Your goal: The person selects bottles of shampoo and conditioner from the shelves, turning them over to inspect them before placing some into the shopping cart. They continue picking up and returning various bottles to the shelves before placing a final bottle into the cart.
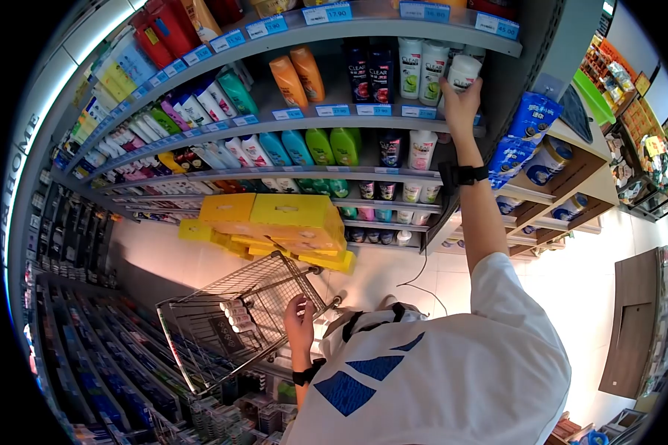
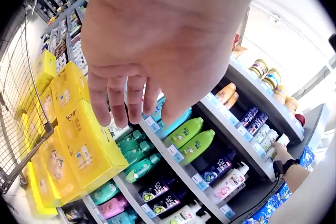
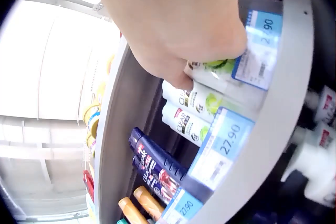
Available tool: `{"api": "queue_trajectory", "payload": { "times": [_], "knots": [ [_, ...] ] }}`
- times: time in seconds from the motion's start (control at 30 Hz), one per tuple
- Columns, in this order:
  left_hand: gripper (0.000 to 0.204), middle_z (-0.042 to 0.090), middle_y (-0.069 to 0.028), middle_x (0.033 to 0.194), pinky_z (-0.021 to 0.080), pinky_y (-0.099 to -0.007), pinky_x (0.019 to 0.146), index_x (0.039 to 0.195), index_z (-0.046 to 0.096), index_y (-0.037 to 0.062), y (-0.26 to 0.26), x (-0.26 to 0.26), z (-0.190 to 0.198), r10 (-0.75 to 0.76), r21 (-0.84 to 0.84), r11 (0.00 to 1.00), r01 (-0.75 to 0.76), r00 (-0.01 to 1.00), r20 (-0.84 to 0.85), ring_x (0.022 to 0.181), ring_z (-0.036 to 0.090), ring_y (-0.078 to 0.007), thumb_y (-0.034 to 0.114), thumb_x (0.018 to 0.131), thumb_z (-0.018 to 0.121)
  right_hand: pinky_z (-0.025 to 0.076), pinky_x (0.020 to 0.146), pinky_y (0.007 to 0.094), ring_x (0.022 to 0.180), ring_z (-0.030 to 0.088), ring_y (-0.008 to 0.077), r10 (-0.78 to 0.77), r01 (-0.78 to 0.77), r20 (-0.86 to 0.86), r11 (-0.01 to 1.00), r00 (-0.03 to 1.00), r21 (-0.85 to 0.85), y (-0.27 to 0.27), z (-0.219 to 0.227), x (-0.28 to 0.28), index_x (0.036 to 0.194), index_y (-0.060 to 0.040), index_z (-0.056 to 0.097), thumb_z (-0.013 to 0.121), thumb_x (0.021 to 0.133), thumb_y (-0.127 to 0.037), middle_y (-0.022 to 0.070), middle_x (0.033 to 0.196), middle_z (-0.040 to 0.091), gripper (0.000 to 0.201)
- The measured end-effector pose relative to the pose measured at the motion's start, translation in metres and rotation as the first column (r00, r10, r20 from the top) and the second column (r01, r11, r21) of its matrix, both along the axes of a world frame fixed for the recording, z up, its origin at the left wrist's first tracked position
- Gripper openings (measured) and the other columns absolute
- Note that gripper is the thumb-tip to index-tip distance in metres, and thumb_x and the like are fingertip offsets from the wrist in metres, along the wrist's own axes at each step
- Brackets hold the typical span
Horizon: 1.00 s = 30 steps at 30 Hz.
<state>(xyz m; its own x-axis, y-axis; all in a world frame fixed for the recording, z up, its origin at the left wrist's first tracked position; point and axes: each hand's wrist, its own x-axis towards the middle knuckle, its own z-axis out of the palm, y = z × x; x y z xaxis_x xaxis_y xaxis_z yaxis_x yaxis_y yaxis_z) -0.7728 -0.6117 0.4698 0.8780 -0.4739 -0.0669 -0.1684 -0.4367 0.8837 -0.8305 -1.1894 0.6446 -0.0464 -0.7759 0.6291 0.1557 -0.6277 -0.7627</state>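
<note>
two hands doing different jobs here. right hand (image 1: 460,100) is stretched way up at about 1 o'clock in the head view, fingers wrapped around a white bottle (image 1: 464,73) that sits on the shelf (image 1: 393,121) at the far right end of the row, just beside two more white bottles with green labels (image 1: 421,70). the right wrist view shows the same grab: fingers curled round the bottle right behind a blue price tag (image 3: 261,43).

left hand (image 1: 299,319) is down at 6 o'clock, resting on the near end of the wire cart (image 1: 237,319); from the head view i can't tell if it's really gripping. the left wrist view shows those fingers (image 2: 126,100) hanging loosely curled, nothing in them.

what could go wrong imo: the bottles are packed tight, so pulling this one out at full reach could drag or tip the neighbours off the edge. grip looks like fingertips more than palm, so it might slip. stack of yellow boxes (image 1: 289,222) sits right below, anything dropped lands there or on the floor.
</note>
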Motion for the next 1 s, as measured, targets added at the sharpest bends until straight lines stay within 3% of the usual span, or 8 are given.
{"api": "queue_trajectory", "payload": {
  "times": [0.1,0.2,0.4,0.5,0.6,0.8,0.97,1.0],
  "knots": [
    [0.033,0.067,-0.012,0.111,0.055,-0.0319,0.075,0.124,0.063,-0.0039,0.0,-0.003,-0.001,-0.01,-0.02,1.0,0.01,1.0,-0.022,0.095,0.067,-0.0203,0.018,0.1,0.068,0.053,0.09,0.0428,0.106,0.068,0.0358,-0.106,0.091,-0.302,0.994,0.947,-0.061,-0.026,-0.009,-0.006,0.123,0.0019,0.053,0.083,0.075,-0.018,0.0223,0.112,0.068,0.059],
    [0.031,0.067,-0.0115,0.11,0.055,-0.0319,0.074,0.122,0.064,-0.0039,0.002,-0.002,-0.011,-0.022,-0.046,0.999,0.02,0.999,-0.034,0.093,0.066,-0.0198,0.016,0.099,0.068,0.054,0.087,0.0444,0.101,0.07,0.0364,-0.068,0.083,-0.393,0.996,0.917,0.022,-0.009,0.006,-0.022,0.119,0.0011,0.059,0.084,0.073,-0.02,0.0205,0.109,0.069,0.057],
    [0.037,0.069,-0.0134,0.112,0.056,-0.0345,0.076,0.129,0.062,-0.0028,0.008,-0.004,-0.012,-0.058,0.018,0.998,0.058,0.998,-0.003,0.096,0.067,-0.0224,0.02,0.1,0.066,0.056,0.082,0.0407,0.095,0.073,0.0306,0.149,-0.13,-0.41,0.989,0.9,0.074,-0.019,-0.004,-0.044,0.112,0.0013,0.069,0.087,0.076,-0.02,0.0186,0.104,0.074,0.045],
    [0.032,0.068,-0.0126,0.108,0.056,-0.0324,0.074,0.123,0.064,-0.0051,0.011,-0.004,-0.013,-0.032,-0.011,0.999,0.032,0.999,-0.007,0.091,0.067,-0.0204,0.015,0.098,0.068,0.056,0.079,0.0377,0.091,0.074,0.0268,0.1,-0.104,-0.534,0.994,0.84,0.024,-0.019,-0.003,-0.045,0.116,0.0018,0.068,0.086,0.079,-0.019,0.0168,0.101,0.076,0.046],
    [0.032,0.069,-0.0132,0.107,0.056,-0.0325,0.073,0.123,0.065,-0.0053,0.013,-0.002,-0.02,-0.036,-0.009,0.999,0.036,0.999,0.037,0.09,0.068,-0.0208,0.014,0.098,0.068,0.056,0.077,0.0345,0.088,0.074,0.0216,0.26,-0.29,-0.486,0.957,0.834,0.013,-0.015,-0.001,-0.041,0.117,0.0021,0.068,0.086,0.08,-0.02,0.0149,0.1,0.077,0.046],
    [0.03,0.07,-0.0135,0.102,0.057,-0.0325,0.072,0.123,0.065,-0.003,0.015,0.006,-0.025,-0.06,-0.012,0.998,0.061,0.997,0.046,0.088,0.07,-0.0218,0.013,0.098,0.067,0.056,0.075,0.0306,0.087,0.073,0.0157,0.377,-0.363,-0.422,0.924,0.825,0.118,0.004,0.011,-0.032,0.118,0.0021,0.069,0.085,0.083,-0.019,0.0129,0.1,0.078,0.044],
    [0.031,0.067,-0.0177,0.095,0.054,-0.0381,0.073,0.121,0.065,-0.0017,0.027,0.012,-0.026,-0.102,0.06,0.994,0.094,0.984,0.149,0.081,0.066,-0.0302,0.014,0.095,0.069,0.056,0.076,0.037,0.087,0.075,0.0229,0.096,-0.164,-0.548,0.984,0.831,-0.077,0.011,-0.002,-0.034,0.115,0.0008,0.069,0.083,0.082,-0.021,0.0179,0.098,0.076,0.042],
    [0.032,0.067,-0.0178,0.097,0.055,-0.0382,0.074,0.121,0.065,-0.0013,0.031,0.011,-0.02,-0.097,0.055,0.995,0.089,0.978,0.184,0.082,0.067,-0.0316,0.015,0.094,0.07,0.055,0.083,0.0409,0.094,0.072,0.0298,-0.171,0.016,-0.625,0.969,0.762,-0.245,0.028,-0.001,-0.036,0.117,0.002,0.069,0.082,0.083,-0.023,0.0202,0.106,0.073,0.044]
  ]
}}
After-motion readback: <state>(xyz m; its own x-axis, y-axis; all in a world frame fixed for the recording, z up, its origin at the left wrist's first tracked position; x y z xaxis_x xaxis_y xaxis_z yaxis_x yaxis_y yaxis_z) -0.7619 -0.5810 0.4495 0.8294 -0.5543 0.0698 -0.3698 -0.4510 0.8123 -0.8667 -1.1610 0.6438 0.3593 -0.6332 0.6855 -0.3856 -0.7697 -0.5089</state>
